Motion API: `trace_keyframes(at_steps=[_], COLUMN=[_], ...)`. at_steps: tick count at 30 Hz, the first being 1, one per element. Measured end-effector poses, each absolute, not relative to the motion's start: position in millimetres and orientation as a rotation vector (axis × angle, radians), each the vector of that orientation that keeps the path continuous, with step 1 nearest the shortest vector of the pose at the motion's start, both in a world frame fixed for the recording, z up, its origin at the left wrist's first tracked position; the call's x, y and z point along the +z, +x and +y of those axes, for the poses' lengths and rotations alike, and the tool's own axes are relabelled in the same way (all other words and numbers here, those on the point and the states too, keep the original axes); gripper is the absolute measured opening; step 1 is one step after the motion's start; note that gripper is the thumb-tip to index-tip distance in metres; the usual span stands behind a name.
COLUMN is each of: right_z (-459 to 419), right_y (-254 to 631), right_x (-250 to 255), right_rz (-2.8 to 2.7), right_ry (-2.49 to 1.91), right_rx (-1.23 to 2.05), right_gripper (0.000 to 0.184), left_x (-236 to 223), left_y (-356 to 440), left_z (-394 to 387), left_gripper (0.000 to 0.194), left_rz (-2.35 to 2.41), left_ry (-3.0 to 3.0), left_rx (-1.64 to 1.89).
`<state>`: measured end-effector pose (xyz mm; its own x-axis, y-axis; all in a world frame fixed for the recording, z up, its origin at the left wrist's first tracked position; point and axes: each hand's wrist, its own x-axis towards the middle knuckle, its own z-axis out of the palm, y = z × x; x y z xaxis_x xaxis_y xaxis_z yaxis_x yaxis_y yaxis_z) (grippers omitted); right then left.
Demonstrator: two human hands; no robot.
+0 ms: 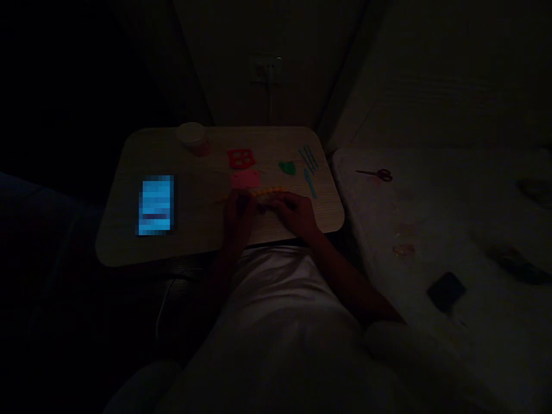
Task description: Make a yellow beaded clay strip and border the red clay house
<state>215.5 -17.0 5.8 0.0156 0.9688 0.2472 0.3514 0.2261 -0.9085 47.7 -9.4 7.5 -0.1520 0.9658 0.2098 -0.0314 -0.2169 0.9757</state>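
In dim light, a yellow-orange strip (273,190) with a bumpy, segmented look lies between my two hands near the table's front edge. My left hand (238,211) is closed at the strip's left end, its fingertips mostly in shadow. From the other side, my right hand (297,213) has its fingers pressed together along the strip's lower edge. Just beyond my left hand lies a flat pink piece (245,179), with a red frame-like piece (241,158) with square openings behind it. A green piece (287,167) sits beyond my right hand.
Thin blue sticks (309,158) and a blue knife-like tool (310,183) lie on the table's right side. A tub (192,137) stands at the back left. A lit, blurred screen (156,205) is at left. Scissors (376,175) rest on the pale surface at right.
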Motion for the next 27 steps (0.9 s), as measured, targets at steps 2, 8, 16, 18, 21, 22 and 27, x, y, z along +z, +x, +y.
trace_keyframes(at_steps=[2, 8, 16, 18, 21, 22, 27], right_z=[-16.2, -14.8, -15.9, -15.9, -15.7, -15.7, -15.8], right_y=[215.7, 216.8, 217.1, 217.0, 216.6, 216.5, 216.1], right_x=[4.8, 1.4, 4.5, 4.5, 4.5, 4.5, 5.0], right_rz=[-1.521, -1.528, -1.549, -1.551, -1.565, -1.563, -1.569], right_ry=[-1.264, -1.260, -1.260, -1.273, -1.281, -1.280, -1.264], right_rx=[0.793, 0.781, 0.769, 0.766, 0.765, 0.769, 0.777], right_gripper=[0.023, 0.025, 0.024, 0.025, 0.024, 0.024, 0.026], left_x=[9.0, 9.5, 5.5, 6.1, 8.5, 9.4, 12.3], left_y=[48.4, 47.7, 47.0, 47.6, 48.1, 48.1, 48.0], left_z=[-9.9, -11.2, -9.9, -9.5, -9.6, -9.8, -11.2], left_gripper=[0.028, 0.029, 0.028, 0.026, 0.024, 0.023, 0.024], left_rz=[1.172, 1.189, 1.164, 1.161, 1.162, 1.162, 1.152], left_ry=[1.264, 1.296, 1.313, 1.306, 1.315, 1.322, 1.327], left_rx=[1.499, 1.486, 1.460, 1.465, 1.463, 1.459, 1.452])
